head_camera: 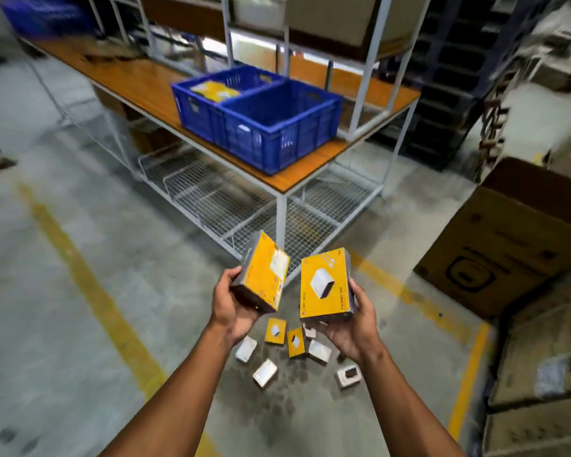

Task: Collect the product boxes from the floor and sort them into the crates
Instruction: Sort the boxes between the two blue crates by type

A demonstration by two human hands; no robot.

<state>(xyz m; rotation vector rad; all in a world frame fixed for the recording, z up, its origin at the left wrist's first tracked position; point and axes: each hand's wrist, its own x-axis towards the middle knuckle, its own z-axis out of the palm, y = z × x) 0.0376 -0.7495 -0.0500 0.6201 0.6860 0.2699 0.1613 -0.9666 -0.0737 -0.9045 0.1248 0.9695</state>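
Two yellow product boxes held up at chest height, one per hand. Left hand (233,311) cupped under the tilted box (263,278), fingers closed around its lower dark edge, printed face angled up, likely for a look at the label before sorting. Right hand (353,328) under the second box (325,285), fingers clamped along its right side and bottom, front face with the white cube picture turned plainly toward the camera. Boxes just beside each other, not touching, probably so the two faces can be compared.

Below the hands, on the concrete floor (80,324), a loose scatter still to collect: two small yellow boxes (284,334) side by side and several white or silver ones (265,373) around them.

Ahead, on the wooden counter (139,80), two blue crates touching along one side: far crate (198,103) already holding yellow packaging, near crate (277,133) apparently empty as far as visible. Counter well apart from the hands, so a few steps forward needed before any drop. Sorting barely begun by the look of it; risk mainly of putting a box into the wrong crate
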